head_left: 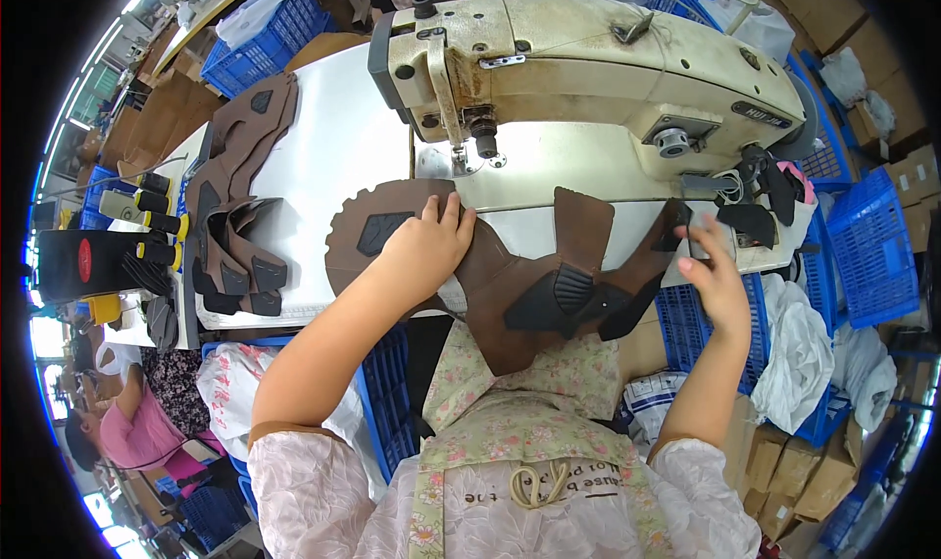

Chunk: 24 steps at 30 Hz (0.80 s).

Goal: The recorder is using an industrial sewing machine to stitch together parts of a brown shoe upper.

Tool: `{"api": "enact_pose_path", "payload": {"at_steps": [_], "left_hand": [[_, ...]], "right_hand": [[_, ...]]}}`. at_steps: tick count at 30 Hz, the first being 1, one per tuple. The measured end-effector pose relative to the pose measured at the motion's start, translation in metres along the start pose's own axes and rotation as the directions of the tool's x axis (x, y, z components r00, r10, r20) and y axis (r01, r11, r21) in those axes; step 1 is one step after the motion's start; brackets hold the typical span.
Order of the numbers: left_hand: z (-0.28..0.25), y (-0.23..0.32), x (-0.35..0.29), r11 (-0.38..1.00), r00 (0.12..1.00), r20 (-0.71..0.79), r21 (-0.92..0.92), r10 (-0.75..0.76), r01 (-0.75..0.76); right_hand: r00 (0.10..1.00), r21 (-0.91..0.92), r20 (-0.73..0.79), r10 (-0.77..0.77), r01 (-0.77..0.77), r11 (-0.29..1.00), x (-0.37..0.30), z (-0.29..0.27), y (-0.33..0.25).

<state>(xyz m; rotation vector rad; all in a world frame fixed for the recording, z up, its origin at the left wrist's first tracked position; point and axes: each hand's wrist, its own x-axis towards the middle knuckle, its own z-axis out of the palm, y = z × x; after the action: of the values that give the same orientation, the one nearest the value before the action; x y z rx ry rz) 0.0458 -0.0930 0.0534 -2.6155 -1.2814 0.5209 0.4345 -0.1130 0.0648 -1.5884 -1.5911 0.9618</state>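
A flat brown shoe upper (480, 299) with black overlay patches lies along the front edge of the white table, its lower part hanging over my apron. My left hand (423, 250) rests flat on the rounded, notched left portion, fingers stretched out. At the narrow right end, my right hand (716, 280) has its fingers spread beside the black tip; whether a fingertip touches it I cannot tell. Just beyond the upper stands a cream sewing machine (578, 79). Its presser foot (459, 159) is behind the left portion, apart from the brown material.
Brown upper pieces (250, 133) and folded uppers (240, 250) are piled on the table's left side. Thread spools (154, 202) stand farther left. Small black pieces (750, 224) lie at the right end. Blue crates (872, 250) and white bags surround the table; a person in pink (147, 427) sits at left.
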Motion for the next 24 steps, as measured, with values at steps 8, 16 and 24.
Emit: {"api": "enact_pose_path", "payload": {"at_steps": [8,16,24], "left_hand": [[0.021,0.015,0.011,0.984,0.960,-0.227,-0.111,-0.163,0.141],[0.022,0.022,0.014,0.904,0.907,-0.242,-0.348,-0.344,0.250],[0.027,0.022,0.013,0.893,0.902,-0.243,-0.373,-0.356,0.252]], "right_hand": [[0.852,-0.289,0.122,-0.509,0.521,0.803,0.000,0.120,-0.092],[0.919,-0.585,0.253,-0.304,0.395,0.708,0.065,0.183,-0.067],[0.846,-0.556,0.271,-0.459,0.526,0.643,0.068,0.191,-0.054]]}}
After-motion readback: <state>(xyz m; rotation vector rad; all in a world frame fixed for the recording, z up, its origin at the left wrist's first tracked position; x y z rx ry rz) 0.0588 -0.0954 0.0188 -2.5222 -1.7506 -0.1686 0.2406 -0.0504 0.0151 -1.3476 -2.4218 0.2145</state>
